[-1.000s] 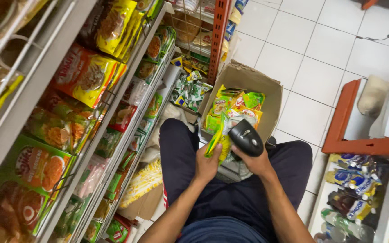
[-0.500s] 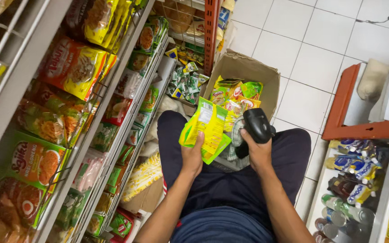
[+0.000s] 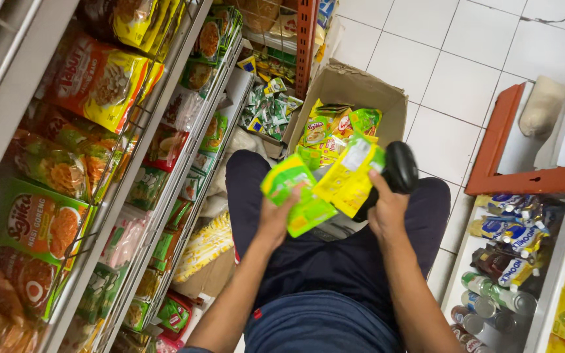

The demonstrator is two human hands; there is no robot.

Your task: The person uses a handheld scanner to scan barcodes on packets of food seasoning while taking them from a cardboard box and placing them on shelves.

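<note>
Head view: left hand (image 3: 274, 219) grips a green sachet (image 3: 295, 196) above the lap; right hand (image 3: 386, 212) pinches a yellow sachet (image 3: 351, 176) and holds a black scanner (image 3: 400, 167). Beyond, a cardboard box (image 3: 354, 88) of sachets stands on the floor beside the shelf (image 3: 165, 163).

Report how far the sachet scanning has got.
Done: shelves on the left look stocked. In hand: the left hand holds a green sachet; the right hand grips a black scanner and a yellow sachet. Left: more sachets fill the cardboard box.
</note>
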